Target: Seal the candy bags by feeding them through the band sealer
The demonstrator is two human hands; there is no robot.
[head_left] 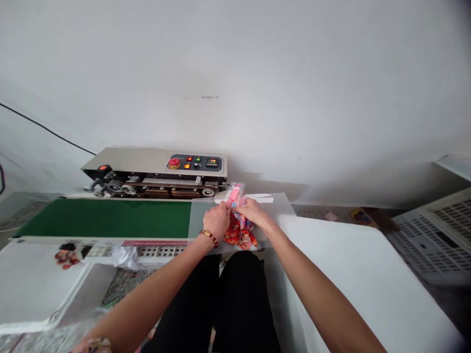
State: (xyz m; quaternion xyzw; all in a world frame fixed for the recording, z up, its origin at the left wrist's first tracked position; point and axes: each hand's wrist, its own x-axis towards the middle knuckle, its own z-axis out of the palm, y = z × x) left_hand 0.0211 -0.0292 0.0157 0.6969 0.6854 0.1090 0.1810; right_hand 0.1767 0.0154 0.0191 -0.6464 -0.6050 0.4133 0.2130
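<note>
Both my hands grip a clear plastic bag [234, 192] with a pink printed top and red, patterned contents in its lower part. My left hand [217, 219], with a beaded bracelet at the wrist, has its fingers closed on the bag's left side. On the other side my right hand [252, 211] pinches it near the top. Red figured pieces [239, 236] hang below my fingers, over a translucent sheet [281, 208] at the end of the conveyor. What exactly the bag holds is partly hidden by my fingers.
Left of my hands stands a band sealing machine [154, 162] with lit buttons and a red knob. Its green conveyor belt [121, 218] runs leftward. A white table [353, 274] is at right, with plastic crates [434, 235] beyond. Crumpled white plastic [125, 257] hangs below the belt.
</note>
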